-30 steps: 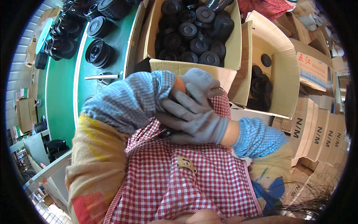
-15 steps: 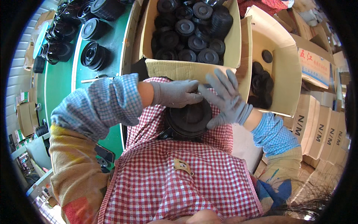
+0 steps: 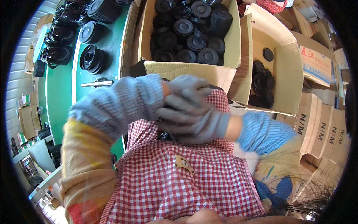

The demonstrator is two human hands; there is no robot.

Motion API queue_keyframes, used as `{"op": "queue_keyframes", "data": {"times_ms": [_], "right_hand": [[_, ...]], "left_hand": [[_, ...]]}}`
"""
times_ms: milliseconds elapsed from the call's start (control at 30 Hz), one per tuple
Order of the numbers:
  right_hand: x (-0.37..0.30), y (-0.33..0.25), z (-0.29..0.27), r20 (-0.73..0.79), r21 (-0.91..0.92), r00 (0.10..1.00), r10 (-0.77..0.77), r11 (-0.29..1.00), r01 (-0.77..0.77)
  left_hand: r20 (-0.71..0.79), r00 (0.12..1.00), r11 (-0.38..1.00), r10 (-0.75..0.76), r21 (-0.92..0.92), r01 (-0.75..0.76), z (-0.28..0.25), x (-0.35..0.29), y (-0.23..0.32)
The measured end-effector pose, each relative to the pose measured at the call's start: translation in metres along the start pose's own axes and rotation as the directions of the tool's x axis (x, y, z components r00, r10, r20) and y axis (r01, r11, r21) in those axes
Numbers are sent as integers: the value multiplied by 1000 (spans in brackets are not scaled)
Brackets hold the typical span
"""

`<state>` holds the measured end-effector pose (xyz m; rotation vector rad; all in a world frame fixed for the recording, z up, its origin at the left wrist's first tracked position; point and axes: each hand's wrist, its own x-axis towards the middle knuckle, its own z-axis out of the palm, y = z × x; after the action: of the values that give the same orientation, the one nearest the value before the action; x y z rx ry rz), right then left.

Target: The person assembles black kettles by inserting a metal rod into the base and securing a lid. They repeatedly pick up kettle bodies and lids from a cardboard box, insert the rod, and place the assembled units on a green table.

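Both hands wear grey gloves and meet over my lap, smeared by motion. My left hand (image 3: 190, 84) is at the far side, its fingers bent and partly hidden behind the right. My right hand (image 3: 194, 117) lies across to the left, over the place of a black round lidded piece. Only a small dark bit of that piece (image 3: 163, 135) shows below the fingers, against my red-and-white checked apron (image 3: 186, 194). Whether either hand grips it cannot be made out.
Ahead stands a cardboard box (image 3: 190, 71) full of black round lids (image 3: 182, 27). Right of it, another open box (image 3: 285, 74) holds several black discs (image 3: 263, 82). On the green table (image 3: 108, 71) at left are glossy black pots (image 3: 61, 56) and a metal bar (image 3: 97, 83).
My right hand has swung left from the lid's right edge to lie over it, covering the black piece. My left hand has shifted slightly right.
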<state>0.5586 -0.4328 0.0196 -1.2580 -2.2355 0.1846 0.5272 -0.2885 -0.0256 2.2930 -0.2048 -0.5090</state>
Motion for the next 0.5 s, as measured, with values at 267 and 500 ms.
{"op": "queue_keyframes", "data": {"times_ms": [267,500], "right_hand": [[-67,53,14,407,219,912,57,963,-158],[15,-21,10,107,-3,989,101,995,-102]], "left_hand": [[43,976,976,211,-71,-208,-11,-19,-7],[7,998,998,-65,-9,65,-7,-7,8]]}}
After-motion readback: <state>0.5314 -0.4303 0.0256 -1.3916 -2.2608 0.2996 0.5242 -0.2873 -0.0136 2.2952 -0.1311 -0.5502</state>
